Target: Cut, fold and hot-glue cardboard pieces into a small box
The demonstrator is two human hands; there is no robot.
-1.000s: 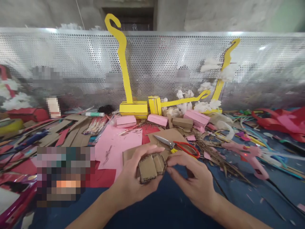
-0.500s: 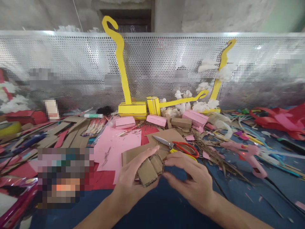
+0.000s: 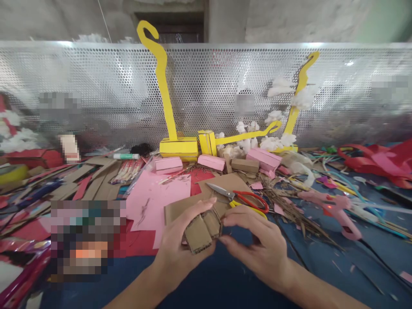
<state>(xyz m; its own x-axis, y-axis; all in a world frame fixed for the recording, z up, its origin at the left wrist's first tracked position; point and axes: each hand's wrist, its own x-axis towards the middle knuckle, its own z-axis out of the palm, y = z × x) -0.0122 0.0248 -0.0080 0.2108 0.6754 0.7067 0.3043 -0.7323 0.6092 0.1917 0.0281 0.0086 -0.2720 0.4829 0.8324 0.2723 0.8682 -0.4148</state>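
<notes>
A small brown cardboard box (image 3: 198, 234) with rough cut edges sits in my left hand (image 3: 175, 236), whose fingers and thumb wrap round it. At the box's right edge is my right hand (image 3: 257, 244), its thumb and forefinger curved in against the cardboard; the other fingers are bent. Just beyond the hands, scissors (image 3: 249, 201) with red and yellow handles lie on a flat cardboard sheet (image 3: 180, 210). Pink paper (image 3: 157, 197) is spread to the left of them.
Yellow hook-topped stands (image 3: 178, 148) and pink boxes (image 3: 210, 162) line the back by a perforated metal panel (image 3: 209, 86). A pink glue gun (image 3: 343, 214) lies right, beside twigs (image 3: 289, 208). Cardboard strips (image 3: 103, 180) and a marker (image 3: 126, 156) are on the left.
</notes>
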